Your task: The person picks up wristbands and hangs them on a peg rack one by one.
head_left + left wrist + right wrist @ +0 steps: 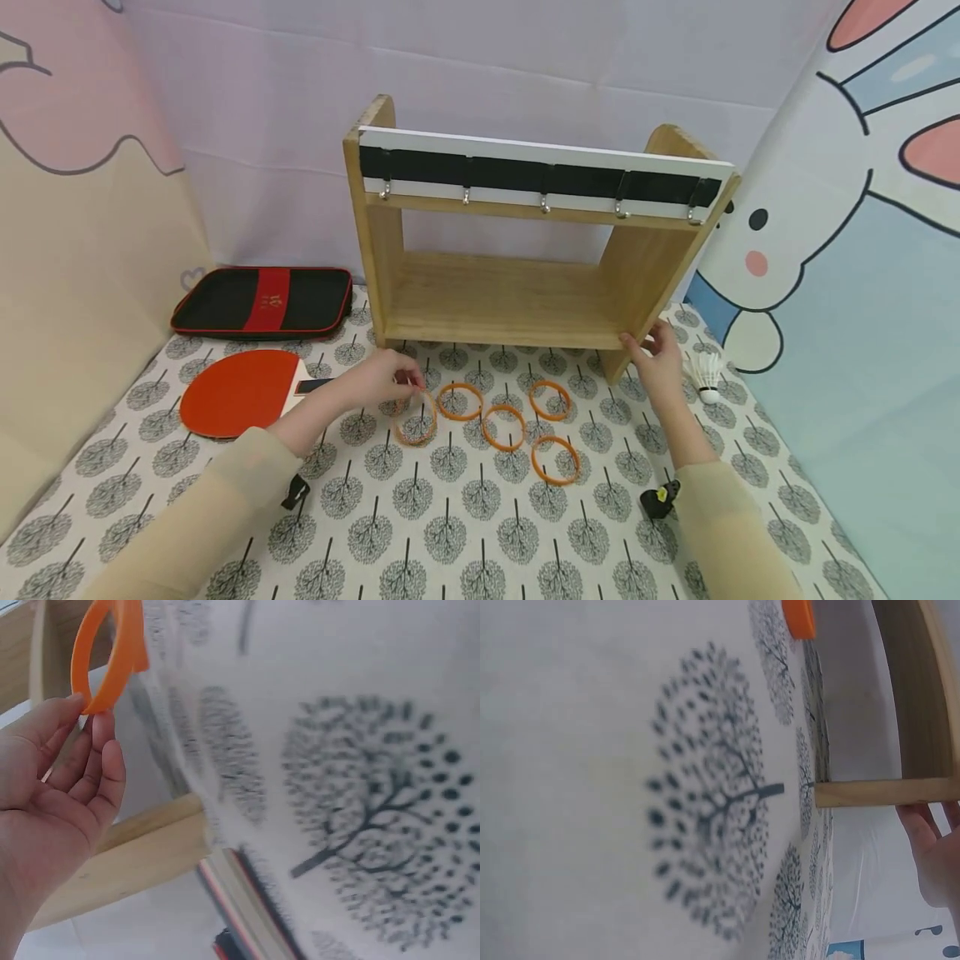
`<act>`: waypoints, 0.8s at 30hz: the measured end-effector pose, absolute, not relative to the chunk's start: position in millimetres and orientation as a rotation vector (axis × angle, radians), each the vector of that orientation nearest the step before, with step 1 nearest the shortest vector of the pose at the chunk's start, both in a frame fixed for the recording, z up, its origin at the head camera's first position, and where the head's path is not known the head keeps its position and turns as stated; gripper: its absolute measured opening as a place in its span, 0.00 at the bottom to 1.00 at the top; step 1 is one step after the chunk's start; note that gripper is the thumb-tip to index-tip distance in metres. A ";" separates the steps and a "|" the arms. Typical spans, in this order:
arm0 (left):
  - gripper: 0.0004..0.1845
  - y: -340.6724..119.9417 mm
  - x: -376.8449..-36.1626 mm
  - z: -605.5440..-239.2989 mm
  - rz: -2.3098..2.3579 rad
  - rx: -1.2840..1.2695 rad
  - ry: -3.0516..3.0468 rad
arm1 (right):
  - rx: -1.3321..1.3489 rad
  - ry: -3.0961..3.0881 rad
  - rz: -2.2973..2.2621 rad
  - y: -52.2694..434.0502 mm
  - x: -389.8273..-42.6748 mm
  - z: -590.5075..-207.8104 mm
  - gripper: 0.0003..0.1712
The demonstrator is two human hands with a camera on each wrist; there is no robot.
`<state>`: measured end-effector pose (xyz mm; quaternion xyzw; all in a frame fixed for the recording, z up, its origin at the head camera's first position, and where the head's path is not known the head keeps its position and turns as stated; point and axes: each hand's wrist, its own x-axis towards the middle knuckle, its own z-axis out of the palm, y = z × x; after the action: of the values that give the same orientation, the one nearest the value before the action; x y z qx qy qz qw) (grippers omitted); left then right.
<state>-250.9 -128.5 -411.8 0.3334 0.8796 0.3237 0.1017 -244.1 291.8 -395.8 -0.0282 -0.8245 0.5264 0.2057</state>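
My left hand (384, 379) pinches an orange ring (416, 427) between thumb and fingertips; in the left wrist view the ring (114, 682) stands up from the fingers. On the cloth to its right lie several more orange rings (460, 402). Behind them stands a wooden rack (510, 304) with a hook strip (540, 177) along its upper front; its small silver hooks carry nothing. My right hand (658, 358) holds the rack's right side panel near its foot. In the right wrist view its fingers (921, 825) meet the panel's outer face.
A red table tennis paddle (243, 392) lies at the left, with a black and red case (262, 302) behind it. A white shuttlecock (707, 379) lies right of my right hand. Patterned tablecloth (480, 533) covers the table; printed curtains (480, 67) hang around it.
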 end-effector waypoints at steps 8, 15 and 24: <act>0.03 -128.1 -240.6 -387.5 1.067 0.897 2.626 | -0.087 -2.267 1.519 300.7 -253.3 -418.3 0.32; 0.05 -132.6 -230.9 -366.3 1.112 0.821 2.687 | -0.211 -2.283 1.530 296.7 -248.4 -420.7 0.32; 0.07 -139.0 -216.8 -339.2 1.238 0.731 2.785 | -0.392 -2.200 1.713 283.0 -241.5 -409.8 0.28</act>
<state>-216.8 -139.0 -339.2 0.2334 0.8886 0.3949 0.0037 -241.5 283.0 -409.8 -0.1373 -0.7709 0.6003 0.1625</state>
